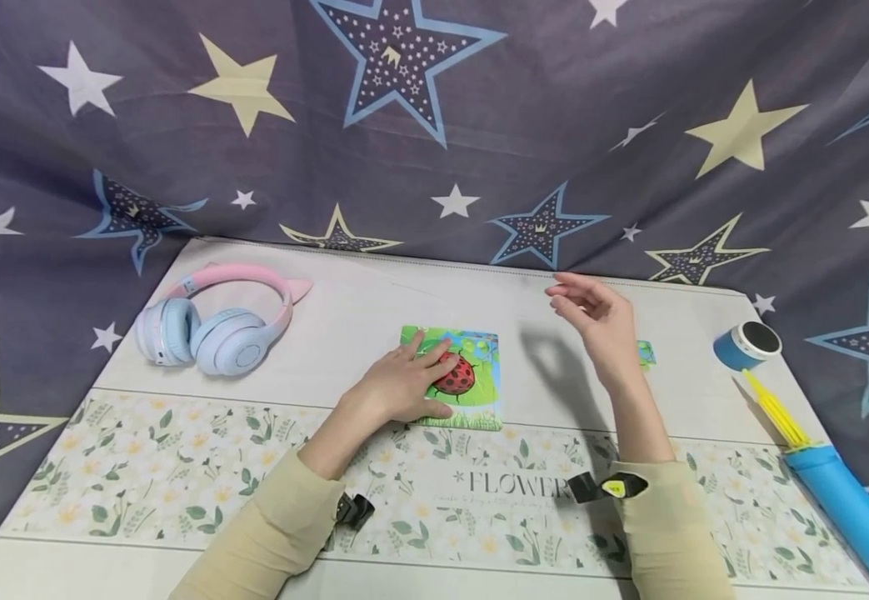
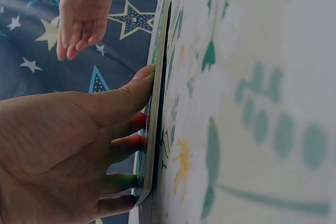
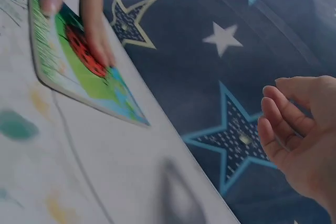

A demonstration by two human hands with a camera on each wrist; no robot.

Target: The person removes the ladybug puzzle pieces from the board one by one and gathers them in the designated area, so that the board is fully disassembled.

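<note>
A square ladybug puzzle (image 1: 479,392) lies flat, its red spotted beetle on a green leaf. My left hand (image 1: 398,388) rests on its left part with the fingers spread; the left wrist view shows the fingertips and thumb (image 2: 142,82) pressing on the top face. To the right, my right hand (image 1: 605,327) is raised over the table, its fingers loosely bent and nothing between them. The right wrist view likewise shows that hand (image 3: 304,129) holding nothing. A small green and blue piece (image 1: 646,353) lies behind the right forearm, partly hidden by it.
Pink and blue cat-ear headphones (image 1: 235,329) lie at the left. On the right are a blue and white cylinder (image 1: 747,345) with a dark top and a blue tube (image 1: 846,500) with a yellow tip. A starry curtain (image 1: 434,183) hangs along the table's back edge.
</note>
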